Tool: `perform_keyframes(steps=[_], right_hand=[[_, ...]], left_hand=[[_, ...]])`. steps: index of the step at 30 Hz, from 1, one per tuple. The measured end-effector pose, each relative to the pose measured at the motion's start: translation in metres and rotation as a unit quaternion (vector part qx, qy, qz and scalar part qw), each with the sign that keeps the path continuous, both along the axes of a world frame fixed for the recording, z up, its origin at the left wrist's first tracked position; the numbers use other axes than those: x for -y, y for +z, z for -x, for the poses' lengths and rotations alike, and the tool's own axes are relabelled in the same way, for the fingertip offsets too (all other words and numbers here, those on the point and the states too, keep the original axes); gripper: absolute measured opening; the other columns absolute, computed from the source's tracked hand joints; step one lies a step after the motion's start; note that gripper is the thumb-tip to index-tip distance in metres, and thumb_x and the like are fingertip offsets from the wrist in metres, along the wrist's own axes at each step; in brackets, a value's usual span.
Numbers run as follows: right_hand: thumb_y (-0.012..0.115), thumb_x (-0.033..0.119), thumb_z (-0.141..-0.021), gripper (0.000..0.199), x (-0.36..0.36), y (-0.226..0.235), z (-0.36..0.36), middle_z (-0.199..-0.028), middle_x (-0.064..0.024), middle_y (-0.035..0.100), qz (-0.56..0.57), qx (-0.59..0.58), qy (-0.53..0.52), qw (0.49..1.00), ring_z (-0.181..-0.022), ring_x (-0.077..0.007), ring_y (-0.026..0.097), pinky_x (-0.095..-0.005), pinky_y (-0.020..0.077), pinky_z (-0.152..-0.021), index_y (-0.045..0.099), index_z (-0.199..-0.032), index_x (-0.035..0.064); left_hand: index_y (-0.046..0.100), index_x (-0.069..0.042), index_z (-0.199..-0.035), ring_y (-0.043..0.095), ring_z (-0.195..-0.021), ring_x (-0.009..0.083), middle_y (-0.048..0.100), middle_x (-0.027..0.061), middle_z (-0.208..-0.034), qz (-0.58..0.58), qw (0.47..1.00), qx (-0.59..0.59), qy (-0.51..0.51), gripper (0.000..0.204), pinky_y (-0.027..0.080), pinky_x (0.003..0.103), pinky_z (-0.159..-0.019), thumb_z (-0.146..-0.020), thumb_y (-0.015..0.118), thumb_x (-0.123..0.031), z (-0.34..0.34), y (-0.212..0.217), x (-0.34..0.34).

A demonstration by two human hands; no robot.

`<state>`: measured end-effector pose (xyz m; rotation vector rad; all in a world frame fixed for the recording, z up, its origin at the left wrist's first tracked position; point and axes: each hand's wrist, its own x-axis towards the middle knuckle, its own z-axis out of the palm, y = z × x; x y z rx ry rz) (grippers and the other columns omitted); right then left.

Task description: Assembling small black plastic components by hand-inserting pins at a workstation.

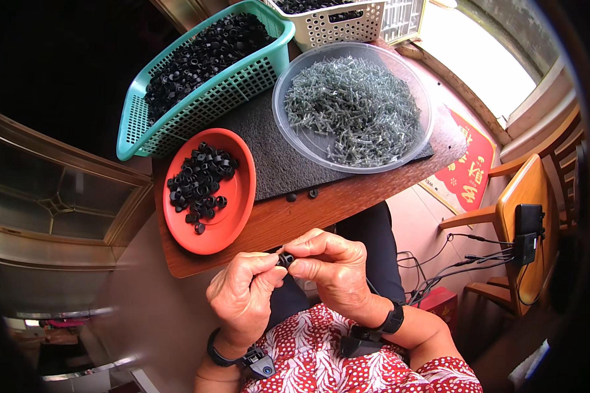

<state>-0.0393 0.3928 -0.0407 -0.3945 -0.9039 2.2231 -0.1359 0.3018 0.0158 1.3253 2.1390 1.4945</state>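
Dressed in a red top with white plume-like leaves and dots, short in the right sleeve (cut from the same print), and in dark trousers on the far side. Bare at the left hand and the right hand. Banded on the left by a black strap carrying a grey and black module with a small round spot, and on the right by a black wristband with a blocky black unit just beside

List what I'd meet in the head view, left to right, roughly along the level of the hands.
Red plate → left hand → small black piece → right hand → wooden chair.
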Motion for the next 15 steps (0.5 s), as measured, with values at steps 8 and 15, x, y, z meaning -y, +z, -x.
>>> perform_keyframes(steps=[8, 15], right_hand=[[0.066, -0.015, -0.069, 0.023, -0.0013, -0.0036, -0.0008, -0.089, -0.0110, 0.063, -0.033, 0.019, -0.016, 0.999, -0.085, -0.0153, 0.060, -0.0258, 0.0496, -0.076, 0.067, -0.090, -0.0043], [0.067, -0.015, -0.068, 0.023, -0.0008, -0.0067, -0.0016, -0.086, -0.0106, 0.064, -0.065, 0.049, -0.038, 0.996, -0.082, -0.0150, 0.060, -0.0255, 0.0493, -0.074, 0.068, -0.088, -0.0040]], left_hand=[[0.061, 0.005, -0.082, 0.058, -0.059, 0.0116, 0.062, 0.0102, -0.078, 0.009, 1.000, 0.022, -0.004, 0.013, 0.050, 0.022, -0.050, -0.073, 0.066, 0.012, -0.0008, 0.0013, -0.0050], [0.062, 0.005, -0.081, 0.057, -0.057, 0.0111, 0.061, 0.0101, -0.077, 0.042, 0.994, 0.101, -0.004, 0.014, 0.049, 0.022, -0.048, -0.071, 0.067, 0.014, 0.0006, 0.0013, -0.0056]])
